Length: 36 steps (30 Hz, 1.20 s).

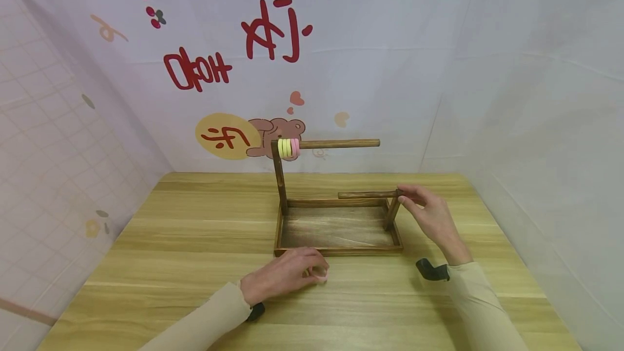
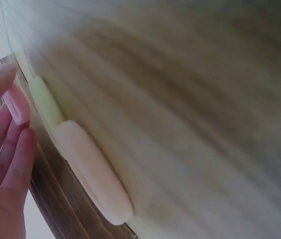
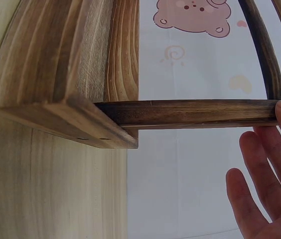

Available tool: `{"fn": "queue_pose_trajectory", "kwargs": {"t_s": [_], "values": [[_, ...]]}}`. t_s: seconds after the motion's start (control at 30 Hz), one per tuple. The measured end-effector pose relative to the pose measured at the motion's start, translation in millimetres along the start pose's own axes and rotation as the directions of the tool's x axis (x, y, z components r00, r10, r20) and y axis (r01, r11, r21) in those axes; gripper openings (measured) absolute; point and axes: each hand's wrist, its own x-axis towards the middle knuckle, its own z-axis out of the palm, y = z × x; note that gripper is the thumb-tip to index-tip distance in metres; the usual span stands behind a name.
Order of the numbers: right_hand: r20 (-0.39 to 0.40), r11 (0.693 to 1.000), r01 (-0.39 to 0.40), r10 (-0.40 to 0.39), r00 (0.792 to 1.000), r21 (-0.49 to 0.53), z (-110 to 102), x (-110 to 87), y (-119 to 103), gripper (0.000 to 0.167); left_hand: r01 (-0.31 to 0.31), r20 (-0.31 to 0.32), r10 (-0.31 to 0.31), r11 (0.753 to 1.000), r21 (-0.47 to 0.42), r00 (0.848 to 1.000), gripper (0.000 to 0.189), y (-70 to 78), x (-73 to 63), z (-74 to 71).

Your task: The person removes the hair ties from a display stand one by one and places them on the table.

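Observation:
A dark wooden stand has a shallow tray base, a tall left post and a short right post. Several yellow rings and pink rings hang at the post end of the upper rod. My right hand pinches the top of the short post, where the lower rod joins; that rod bears no ring. In front of the tray, my left hand pinches a pink ring. Beside it, a peach ring and a pale yellow-green ring appear in the left wrist view.
The stand rests on a light wood table. A white printed cloth hangs behind it, with more cloth at both sides. Black wrist straps stick out beside the sleeves.

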Motion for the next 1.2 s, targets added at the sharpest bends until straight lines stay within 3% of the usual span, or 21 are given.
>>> {"fn": "queue_pose_trajectory", "kwargs": {"t_s": [0.33,0.63,0.8,0.93,1.03,1.2], "values": [[0.004,1.000,0.000,0.000,1.000,0.001,1.1,0.0,1.7,0.032,-0.036,0.019,0.036,0.999,-0.009,0.999,0.023,-2.7,1.4,2.4],[0.006,1.000,0.011,-0.011,1.000,0.013,-0.1,-0.7,0.6,0.034,-0.016,0.039,0.015,0.999,0.035,0.999,0.027,-0.8,-0.4,-0.3],[0.001,1.000,0.022,-0.022,1.000,0.012,-0.4,-0.8,1.0,0.032,0.023,-0.014,-0.023,1.000,0.010,1.000,0.027,4.7,-3.1,-9.3],[-0.004,1.000,0.026,-0.026,1.000,0.007,-0.3,-0.3,0.6,0.032,0.014,-0.108,-0.013,1.000,0.012,0.994,0.026,9.1,-5.1,-21.9],[-0.007,1.000,0.022,-0.022,1.000,-0.003,0.0,0.0,0.7,0.031,-0.048,-0.208,0.050,0.999,0.015,0.977,0.025,9.7,-3.6,-31.7],[-0.004,1.000,0.020,-0.020,1.000,-0.013,0.4,-1.1,1.1,0.032,-0.156,-0.374,0.173,0.985,0.074,0.911,0.024,7.6,1.1,-49.1]]}}
